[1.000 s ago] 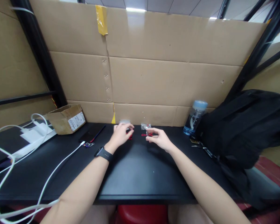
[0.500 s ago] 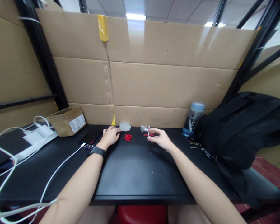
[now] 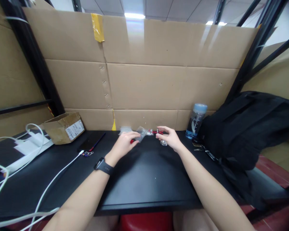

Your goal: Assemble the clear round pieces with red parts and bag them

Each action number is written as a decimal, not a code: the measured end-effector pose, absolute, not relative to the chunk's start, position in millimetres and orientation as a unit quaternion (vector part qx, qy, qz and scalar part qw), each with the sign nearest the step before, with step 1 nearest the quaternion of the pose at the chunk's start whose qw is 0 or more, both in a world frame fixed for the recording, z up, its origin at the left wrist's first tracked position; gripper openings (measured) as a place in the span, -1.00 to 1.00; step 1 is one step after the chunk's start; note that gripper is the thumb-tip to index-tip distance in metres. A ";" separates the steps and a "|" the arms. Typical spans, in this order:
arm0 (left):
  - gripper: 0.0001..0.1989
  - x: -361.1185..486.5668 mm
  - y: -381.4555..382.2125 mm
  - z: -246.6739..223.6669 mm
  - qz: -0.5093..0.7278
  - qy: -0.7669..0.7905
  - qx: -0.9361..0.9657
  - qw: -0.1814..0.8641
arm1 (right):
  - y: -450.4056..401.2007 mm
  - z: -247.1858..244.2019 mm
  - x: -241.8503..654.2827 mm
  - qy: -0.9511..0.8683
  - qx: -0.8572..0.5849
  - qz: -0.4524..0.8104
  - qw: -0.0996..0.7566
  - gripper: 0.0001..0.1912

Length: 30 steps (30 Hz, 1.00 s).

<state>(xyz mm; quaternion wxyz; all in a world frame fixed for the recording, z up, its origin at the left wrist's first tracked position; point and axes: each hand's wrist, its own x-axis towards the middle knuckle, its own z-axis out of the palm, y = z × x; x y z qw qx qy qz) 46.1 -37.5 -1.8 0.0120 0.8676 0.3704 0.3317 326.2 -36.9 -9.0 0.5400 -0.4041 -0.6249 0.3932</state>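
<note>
My left hand (image 3: 125, 144) is closed on the edge of a small clear plastic bag (image 3: 142, 132), pinched between thumb and fingers. Beneath that hand, a pile of red cords (image 3: 132, 141) is mostly covered. My right hand (image 3: 170, 138) pinches a small silvery piece (image 3: 157, 131) with its thumb and fingertips. A red cord (image 3: 154, 132) shows around this piece, too small to make out in detail. Just below the right fingers lies a round, clear, shiny item (image 3: 163, 143). Between the hands at the back is a little clear packet (image 3: 149, 132) with something red and silvery.
A clear plastic container (image 3: 125, 129) stands by the cardboard wall (image 3: 144, 89). Left are a phone (image 3: 89, 143), a pen, a cardboard box (image 3: 64, 128) and white cables with a power strip (image 3: 31, 155). Right are a water bottle (image 3: 196, 122), keys and a black backpack (image 3: 245, 128).
My left hand has moved right, from beside the clear container to over the red cords, and now grips a clear bag. The right hand has shifted slightly right; a round clear item shows below it.
</note>
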 end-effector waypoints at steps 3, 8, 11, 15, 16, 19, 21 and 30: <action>-0.79 74.6 -50.1 -15.7 0.314 0.323 0.888 0.095 | -35.2 -7.0 333.7 -0.620 -0.406 0.383 0.551 -0.40; -0.68 96.6 -64.8 -31.6 0.277 0.278 0.898 0.202 | -35.6 -4.3 337.0 -0.627 -0.403 0.378 0.549 -0.39; -0.68 98.7 -69.7 -29.1 0.221 0.257 0.922 0.185 | -37.0 -3.3 335.4 -0.637 -0.404 0.380 0.535 -0.41; -0.67 99.3 -74.7 -22.3 0.181 0.228 0.948 0.128 | -37.5 -3.6 333.8 -0.657 -0.399 0.372 0.521 -0.44; -0.69 99.3 -75.9 -21.3 0.179 0.232 0.950 0.109 | -38.2 -2.8 333.7 -0.661 -0.400 0.366 0.518 -0.44; -0.70 98.8 -78.5 -20.4 0.179 0.254 0.948 0.072 | -44.8 4.3 334.3 -0.685 -0.420 0.323 0.500 -0.45; -0.69 97.3 -78.6 -20.8 0.174 0.263 0.947 0.069 | -53.0 12.6 335.3 -0.731 -0.434 0.273 0.450 -0.50; -0.56 85.4 -74.7 -24.2 0.138 0.298 0.942 0.072 | -74.2 25.9 337.3 -0.851 -0.459 0.207 0.148 -0.68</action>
